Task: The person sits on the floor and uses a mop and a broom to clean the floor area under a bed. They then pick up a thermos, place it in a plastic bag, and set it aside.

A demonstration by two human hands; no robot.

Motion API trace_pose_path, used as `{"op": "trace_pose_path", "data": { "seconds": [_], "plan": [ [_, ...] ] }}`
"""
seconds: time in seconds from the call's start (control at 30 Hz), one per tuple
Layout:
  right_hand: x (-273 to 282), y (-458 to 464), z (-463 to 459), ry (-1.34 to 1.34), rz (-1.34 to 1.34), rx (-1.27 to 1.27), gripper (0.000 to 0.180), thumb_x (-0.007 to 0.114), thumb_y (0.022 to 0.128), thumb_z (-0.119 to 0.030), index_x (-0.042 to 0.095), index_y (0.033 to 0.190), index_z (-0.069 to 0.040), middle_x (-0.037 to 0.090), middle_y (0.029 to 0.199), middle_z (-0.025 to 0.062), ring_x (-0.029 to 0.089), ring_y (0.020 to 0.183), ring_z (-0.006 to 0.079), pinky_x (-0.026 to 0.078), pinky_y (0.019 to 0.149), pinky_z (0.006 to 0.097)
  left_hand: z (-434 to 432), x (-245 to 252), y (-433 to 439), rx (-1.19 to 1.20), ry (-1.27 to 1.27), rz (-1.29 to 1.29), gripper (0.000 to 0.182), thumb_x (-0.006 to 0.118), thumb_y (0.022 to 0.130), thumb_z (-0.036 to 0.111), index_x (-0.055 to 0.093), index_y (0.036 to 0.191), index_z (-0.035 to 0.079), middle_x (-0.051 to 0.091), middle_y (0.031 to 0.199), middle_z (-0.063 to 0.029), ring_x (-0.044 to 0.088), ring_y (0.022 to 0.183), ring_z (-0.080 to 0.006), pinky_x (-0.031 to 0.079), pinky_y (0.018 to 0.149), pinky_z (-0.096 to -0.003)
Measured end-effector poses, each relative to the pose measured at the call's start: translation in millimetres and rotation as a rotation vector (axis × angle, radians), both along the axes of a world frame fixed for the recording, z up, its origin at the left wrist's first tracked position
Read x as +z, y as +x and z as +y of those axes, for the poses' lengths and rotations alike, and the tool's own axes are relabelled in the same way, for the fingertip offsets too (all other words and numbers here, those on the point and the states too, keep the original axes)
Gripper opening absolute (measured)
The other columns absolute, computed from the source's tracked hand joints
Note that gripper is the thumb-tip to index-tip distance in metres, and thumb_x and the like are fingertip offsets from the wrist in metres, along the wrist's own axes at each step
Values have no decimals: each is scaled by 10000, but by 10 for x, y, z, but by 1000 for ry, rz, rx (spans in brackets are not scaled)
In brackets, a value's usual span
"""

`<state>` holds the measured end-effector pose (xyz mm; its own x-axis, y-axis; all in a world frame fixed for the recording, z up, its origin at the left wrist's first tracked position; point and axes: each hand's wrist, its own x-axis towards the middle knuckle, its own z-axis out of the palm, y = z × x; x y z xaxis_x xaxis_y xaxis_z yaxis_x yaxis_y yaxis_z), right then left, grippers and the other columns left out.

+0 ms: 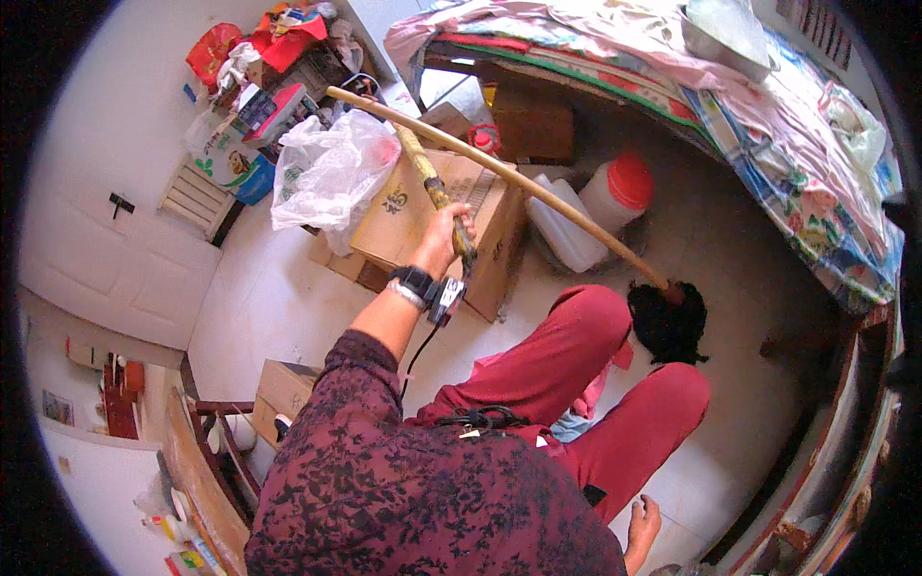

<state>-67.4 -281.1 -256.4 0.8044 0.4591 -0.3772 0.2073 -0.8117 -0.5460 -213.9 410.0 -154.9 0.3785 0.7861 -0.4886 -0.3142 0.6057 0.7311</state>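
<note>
My left hand (445, 234) is closed around a yellow-and-black wrapped pole (434, 186), above a cardboard box (403, 216). The pole's far end lies near a translucent plastic bag (335, 169). A long wooden handle (504, 171) slants from the upper left down to a black mop head (666, 320) on the floor, in front of my knees; my left hand is not on this handle. My right hand (643, 529) hangs low beside my right leg, fingers apart, with nothing seen in it.
A bed with floral covers (785, 165) curves along the upper right, a metal basin (727, 43) on it. Beneath its edge are a red-lidded plastic container (619, 189), a white plastic jug (569, 227) and a brown box (533, 129). Another cardboard box (281, 392) stands at the left.
</note>
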Motion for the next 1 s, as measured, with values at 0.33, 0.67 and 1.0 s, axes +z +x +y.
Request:
{"op": "trace_pose_path", "data": {
  "seconds": [0.33, 0.67, 1.0],
  "plan": [
    [-260, 188, 197, 1, -15, 219, 315, 632, 805, -146, 664, 1094, -25, 649, 1105, 200, 612, 1029, 372, 467, 917, 425, -927, 889, -1159, 92, 330, 179, 203, 672, 808, 44, 481, 868, 71, 489, 634, -18, 513, 486, -127, 440, 411, -283],
    [151, 519, 409, 234, -138, -29, 389, 591, 874, -131, 586, 1246, -16, 618, 1203, 210, 579, 1125, 366, 442, 977, 422, -1073, 1820, -1514, -56, 683, 220, 235, 538, 935, 165, 462, 714, 145, 404, 571, 48, 378, 492, -79, 332, 486, -231],
    [1674, 978, 1502, 482, -802, 74, 682, 677, 821, -175, 400, 1442, -133, 378, 1477, 140, 381, 1351, 334, 365, 1082, 414, -1826, 1925, -883, -860, 116, -31, 391, 597, 740, 71, 392, 1071, 42, 435, 561, -48, 375, 302, -151, 343, 275, -297]
  ]
}}
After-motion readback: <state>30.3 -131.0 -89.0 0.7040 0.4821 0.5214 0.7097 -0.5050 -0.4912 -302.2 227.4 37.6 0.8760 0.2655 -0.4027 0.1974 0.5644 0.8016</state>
